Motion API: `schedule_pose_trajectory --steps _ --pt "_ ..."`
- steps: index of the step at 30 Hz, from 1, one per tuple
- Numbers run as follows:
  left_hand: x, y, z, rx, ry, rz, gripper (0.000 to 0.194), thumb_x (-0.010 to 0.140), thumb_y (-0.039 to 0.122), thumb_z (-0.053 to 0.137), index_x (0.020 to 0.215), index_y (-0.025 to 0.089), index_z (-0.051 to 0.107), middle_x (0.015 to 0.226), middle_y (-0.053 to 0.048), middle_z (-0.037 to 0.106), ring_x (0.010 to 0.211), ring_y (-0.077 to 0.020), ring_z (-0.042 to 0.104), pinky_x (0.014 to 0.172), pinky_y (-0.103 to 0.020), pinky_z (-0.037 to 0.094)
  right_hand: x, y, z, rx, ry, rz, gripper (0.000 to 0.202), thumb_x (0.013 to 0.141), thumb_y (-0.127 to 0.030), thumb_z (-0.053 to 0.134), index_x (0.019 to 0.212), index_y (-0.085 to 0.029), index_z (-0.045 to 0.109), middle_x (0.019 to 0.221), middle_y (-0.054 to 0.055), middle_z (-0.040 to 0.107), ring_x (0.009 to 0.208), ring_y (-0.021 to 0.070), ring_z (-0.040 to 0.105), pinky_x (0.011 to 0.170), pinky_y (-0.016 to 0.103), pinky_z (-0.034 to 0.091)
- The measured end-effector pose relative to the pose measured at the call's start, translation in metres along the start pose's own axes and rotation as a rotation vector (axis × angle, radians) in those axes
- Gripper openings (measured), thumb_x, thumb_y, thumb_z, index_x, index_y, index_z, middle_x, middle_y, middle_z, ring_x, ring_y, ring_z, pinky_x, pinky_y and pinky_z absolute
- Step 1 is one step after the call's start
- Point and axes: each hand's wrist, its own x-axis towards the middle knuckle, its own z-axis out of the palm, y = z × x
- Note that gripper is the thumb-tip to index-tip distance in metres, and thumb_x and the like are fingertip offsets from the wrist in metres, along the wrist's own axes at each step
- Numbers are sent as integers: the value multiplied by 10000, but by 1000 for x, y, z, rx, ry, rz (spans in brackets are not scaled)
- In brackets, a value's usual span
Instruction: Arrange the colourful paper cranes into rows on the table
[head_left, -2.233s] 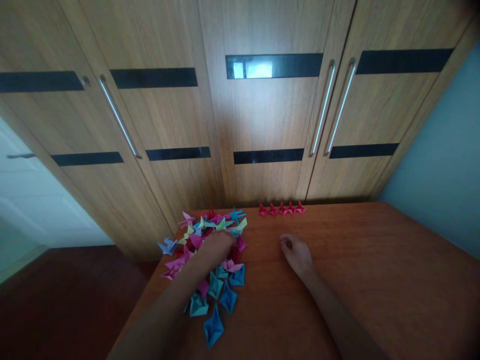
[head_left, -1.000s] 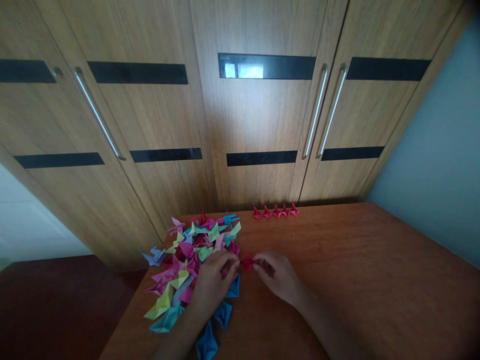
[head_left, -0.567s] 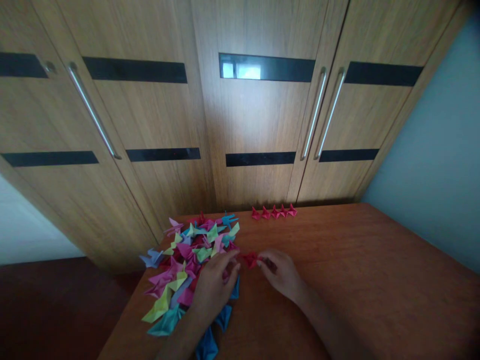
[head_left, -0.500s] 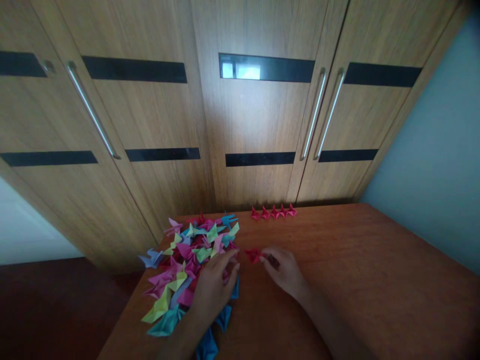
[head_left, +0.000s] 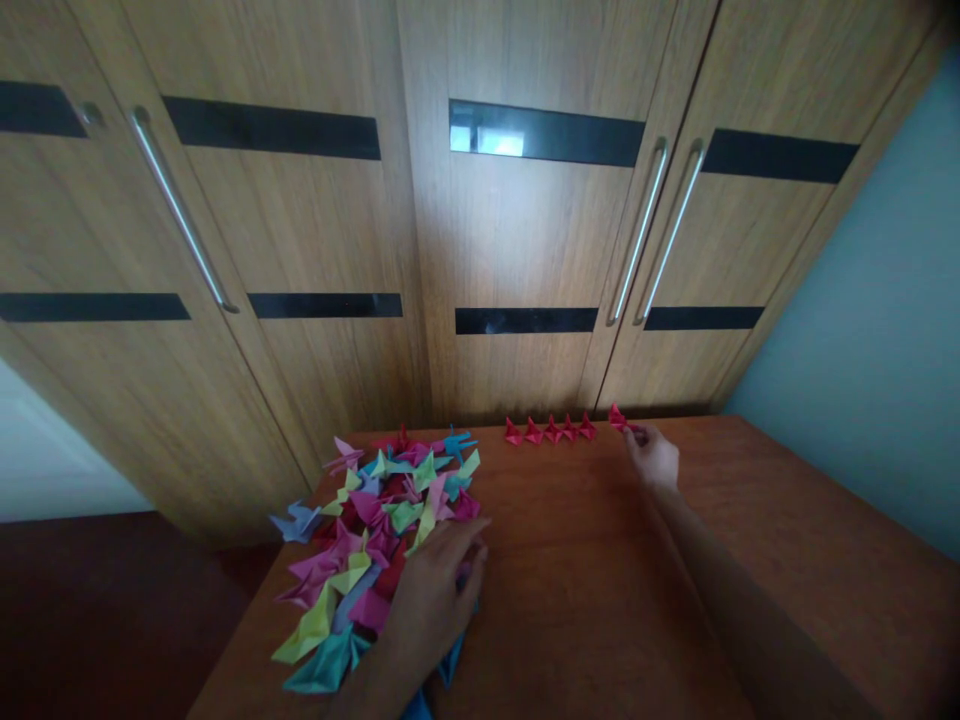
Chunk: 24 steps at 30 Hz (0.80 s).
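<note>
Pinched in the fingertips of my right hand [head_left: 654, 460] is a red origami crane [head_left: 616, 418], held at the table's far edge. It sits just right of a row of several red origami cranes [head_left: 552, 430], with a gap between. My left hand [head_left: 442, 575] rests at the right side of a heap of folded paper cranes [head_left: 375, 510], its fingers loosely curved and apart, holding nothing that I can see. Pink, yellow, green, blue and purple cranes make up the heap. The hand and forearm hide part of it.
The brown wooden table [head_left: 570, 600] backs onto a wooden wardrobe [head_left: 517, 240] with long metal handles [head_left: 637, 235] and dark strips. A pale blue wall [head_left: 885, 330] rises on the right. Dark floor [head_left: 112, 610] shows past the table's left edge.
My right hand has carried the red crane from beside the heap away to the far edge, right of the row. My left hand has stayed by the heap, shifting slightly.
</note>
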Motion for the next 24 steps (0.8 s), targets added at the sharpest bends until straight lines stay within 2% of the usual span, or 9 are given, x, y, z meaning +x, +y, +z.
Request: schedule_pose_trajectory --steps 3,10,24 --pt "0 0 1 15 1 -3 326 851 165 484 1165 224 551 965 -60 657 899 -184 619 818 -319 511 13 7 12 -80 -73 45 333 832 -429 480 984 -193 659 904 102 700 870 249 643 721 303 460" --pt "0 2 -2 42 9 -9 309 842 160 497 1134 229 575 1002 -55 665 920 -184 623 830 -324 516 23 9 33 -229 -205 155 398 839 -474 447 1043 -208 660 970 150 672 919 290 633 737 377 483" --pt "1 -1 0 44 14 13 291 856 168 487 1119 241 588 968 -51 667 898 -182 625 806 -322 525 21 1 34 -314 -264 179 421 866 -491 410 1123 -236 626 1023 143 655 965 283 624 774 382 489"
